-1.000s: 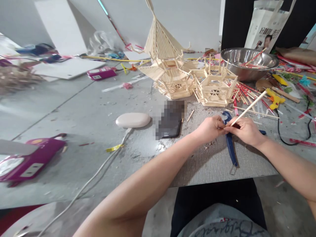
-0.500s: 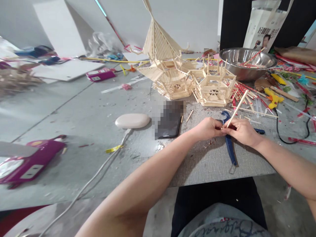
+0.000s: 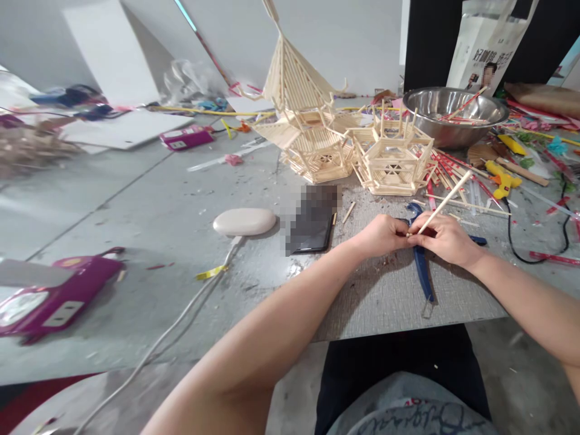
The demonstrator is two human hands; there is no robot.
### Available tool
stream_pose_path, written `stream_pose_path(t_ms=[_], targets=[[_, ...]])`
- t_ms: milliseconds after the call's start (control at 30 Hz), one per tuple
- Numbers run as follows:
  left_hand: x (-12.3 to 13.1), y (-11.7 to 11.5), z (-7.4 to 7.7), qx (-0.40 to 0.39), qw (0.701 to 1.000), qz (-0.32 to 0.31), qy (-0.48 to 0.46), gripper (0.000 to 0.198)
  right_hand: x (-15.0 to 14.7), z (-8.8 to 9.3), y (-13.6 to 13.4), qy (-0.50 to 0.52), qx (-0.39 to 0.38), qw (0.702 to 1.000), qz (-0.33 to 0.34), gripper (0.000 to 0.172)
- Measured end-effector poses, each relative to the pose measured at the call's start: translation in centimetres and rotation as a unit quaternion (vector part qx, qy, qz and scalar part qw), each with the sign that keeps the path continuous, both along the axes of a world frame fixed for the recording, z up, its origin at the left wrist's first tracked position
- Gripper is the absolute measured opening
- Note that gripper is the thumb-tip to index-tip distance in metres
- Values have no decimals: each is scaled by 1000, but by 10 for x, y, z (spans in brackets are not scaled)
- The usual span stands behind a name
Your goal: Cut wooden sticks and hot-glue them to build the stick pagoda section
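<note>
right hand (image 3: 446,238) clamped on stick (image 3: 444,204), aimed 1 o'clock, steadying it imo | couldn't tell left hand's (image 3: 384,234) grip | blue tool (image 3: 423,275) lay underneath, handy I guess

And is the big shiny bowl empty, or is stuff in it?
Not empty: red sticks show inside the metal bowl. How full, I can't tell.

A slim, pale, round wooden stick (image 3: 444,203) is held off the surface, straight and bare, slanting up and away to the right. Near its lower end shows a small pale wooden stub (image 3: 409,234), perhaps the tip of another stick; too little is exposed to be sure. Beneath both lie blue-handled cutting pliers (image 3: 423,277), partly covered, handles spread apart, a wire loop at the nearer handle's end.
</note>
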State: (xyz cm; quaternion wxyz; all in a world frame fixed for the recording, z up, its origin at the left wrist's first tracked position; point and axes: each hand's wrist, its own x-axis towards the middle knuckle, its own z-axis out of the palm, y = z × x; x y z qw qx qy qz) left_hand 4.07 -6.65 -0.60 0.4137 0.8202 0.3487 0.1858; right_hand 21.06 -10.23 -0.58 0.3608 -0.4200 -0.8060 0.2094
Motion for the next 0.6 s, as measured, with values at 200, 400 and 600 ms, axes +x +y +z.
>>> stream_pose_path(t_ms=[200,400,600], targets=[[1,0,0,94,995,-21,-30,31,-1,-1,0,-7,36,999,0,14],[4,-3,1,88,996,13,28,24,1,0,1,-20,32,999,14,11],[3,-3,3,74,996,23,41,26,2,3,0,-19,-14,1000,4,9]])
